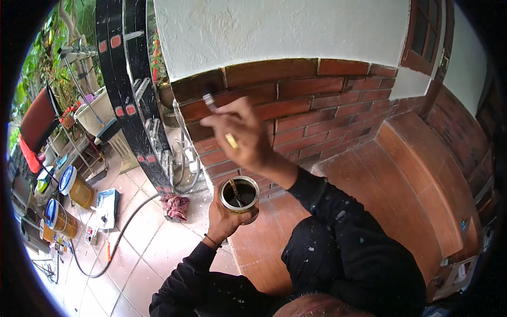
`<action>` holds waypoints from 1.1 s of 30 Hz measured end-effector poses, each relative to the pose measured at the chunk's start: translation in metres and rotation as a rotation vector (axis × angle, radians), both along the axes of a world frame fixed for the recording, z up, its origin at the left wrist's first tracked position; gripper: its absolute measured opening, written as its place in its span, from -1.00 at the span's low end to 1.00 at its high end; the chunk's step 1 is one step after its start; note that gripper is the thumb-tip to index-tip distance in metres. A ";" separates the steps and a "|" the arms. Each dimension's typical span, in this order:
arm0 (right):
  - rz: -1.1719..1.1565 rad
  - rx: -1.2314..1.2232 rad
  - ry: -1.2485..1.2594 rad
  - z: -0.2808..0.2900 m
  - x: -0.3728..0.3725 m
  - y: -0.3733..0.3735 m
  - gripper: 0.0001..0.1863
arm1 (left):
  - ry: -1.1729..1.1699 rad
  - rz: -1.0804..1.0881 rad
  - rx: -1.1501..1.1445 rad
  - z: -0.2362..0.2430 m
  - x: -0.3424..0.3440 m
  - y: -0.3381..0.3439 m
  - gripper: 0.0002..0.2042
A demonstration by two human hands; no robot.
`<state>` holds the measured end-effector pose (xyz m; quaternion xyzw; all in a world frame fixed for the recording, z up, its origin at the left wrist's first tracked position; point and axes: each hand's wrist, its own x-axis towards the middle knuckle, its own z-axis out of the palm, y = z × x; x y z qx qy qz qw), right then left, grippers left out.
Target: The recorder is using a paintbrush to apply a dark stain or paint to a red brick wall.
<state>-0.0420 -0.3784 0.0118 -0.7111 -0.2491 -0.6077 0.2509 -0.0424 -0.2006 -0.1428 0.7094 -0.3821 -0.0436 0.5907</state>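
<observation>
A small paintbrush (217, 114) is pinched in the fingers of the right hand (244, 138), its metal ferrule and dark bristle tip pressed against the upper courses of a red brick wall (322, 100), just under the edge of white plaster (280, 31). The brick right at the brush tip looks darker and wetter than the bricks to the right of the hand. The brush's yellowish handle end pokes out below the knuckles.

Directly beneath the right hand, the left hand (224, 219) is wrapped around a small open tin can (239, 194) holding dark liquid, gripping it from below and behind. A thin stick (235, 191) stands tilted inside the can. The two hands are apart, one above the other, both in black paint-flecked sleeves, with a thin dark band at the left wrist.

To the right of the hands a terracotta tiled ledge (422, 179) steps out from the wall. Left of the left hand, a pinkish rag (175, 204) lies on the pale floor tiles (153, 248) beside a grey hose (124, 227). Farther left stand a black ladder (134, 95) with red marks, two large paint tins with blue-rimmed lids (67, 179), and potted plants well away.
</observation>
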 end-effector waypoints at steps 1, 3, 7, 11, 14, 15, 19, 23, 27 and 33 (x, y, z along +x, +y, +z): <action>0.082 -0.015 0.005 0.005 0.003 0.013 -0.68 | 0.001 -0.010 -0.032 0.000 0.000 0.000 0.00; 0.178 0.022 0.014 0.009 0.010 0.014 -0.71 | 0.009 -0.008 -0.002 -0.001 0.000 0.000 0.00; -0.093 0.162 -0.085 0.025 -0.002 -0.040 -0.89 | 0.111 0.002 0.042 0.007 -0.004 0.008 0.03; -0.286 0.428 -0.110 0.015 -0.045 -0.142 -0.86 | 0.087 0.007 0.062 0.009 -0.003 0.006 0.03; -0.248 0.524 -0.264 0.013 -0.066 -0.176 -0.85 | -0.014 0.020 0.006 0.009 -0.002 0.008 -0.08; -0.309 0.525 -0.324 0.011 -0.069 -0.182 -0.85 | -0.023 0.014 0.005 0.009 -0.001 0.008 -0.08; -0.758 0.246 -0.261 0.009 -0.060 -0.151 -0.85 | -0.047 0.016 0.012 0.008 -0.001 0.006 -0.09; -0.337 0.010 -0.115 0.001 -0.026 -0.050 -0.80 | -0.022 0.013 0.033 0.006 -0.001 0.007 -0.07; 0.184 0.015 0.080 -0.011 -0.004 0.001 -0.81 | 0.024 -0.007 0.005 -0.006 0.004 0.004 -0.04; -0.240 0.261 -0.031 -0.020 -0.038 -0.114 -0.88 | 0.005 0.017 0.014 0.005 0.000 0.005 -0.04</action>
